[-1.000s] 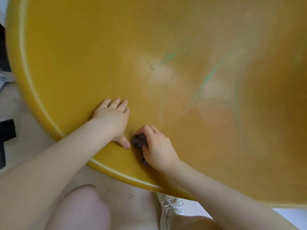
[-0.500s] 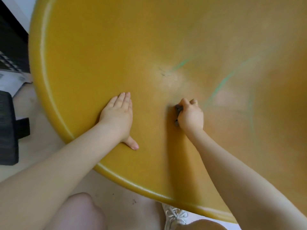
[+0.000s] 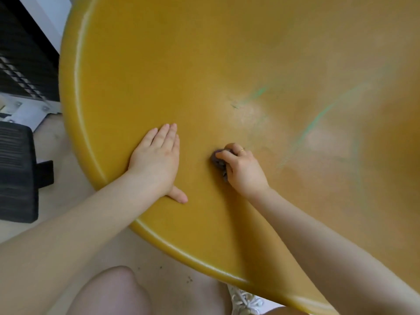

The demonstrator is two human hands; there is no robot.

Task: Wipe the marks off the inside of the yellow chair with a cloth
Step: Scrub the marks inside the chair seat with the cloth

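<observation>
- I see the yellow chair (image 3: 181, 64) filling most of the view, its smooth curved inside facing up at me and its rounded rim running down the left side and across the bottom.
- Green marks (image 3: 318, 119) streak the inside: a long curved line to the right of the middle, and a shorter stroke (image 3: 255, 94) above a pale scuffed patch.
- A small dark scratch sits just left of that shorter stroke.
- The cloth (image 3: 218, 160) is a small greyish-purple wad pressed against the chair's inside, down-left of the pale patch and well left of the long green line.
- My right hand (image 3: 241, 169) grips the cloth, fingers curled over it so that only its left edge shows; a thin ring (image 3: 241, 151) sits on one finger.
- My left hand (image 3: 156, 160) lies flat on the inside of the chair near the rim, fingers straight and together, thumb stuck out toward the bottom; it holds nothing.
- The two hands are apart, with bare yellow surface between them.
- Below the rim I see a bare knee (image 3: 111, 292) and part of a white laced shoe (image 3: 246, 301) on the pale floor (image 3: 163, 269), which carries a few dark specks.
- At the left edge stands a black ribbed object (image 3: 16, 171); I cannot tell what it is.
- Above it is dark furniture with a white frame.
</observation>
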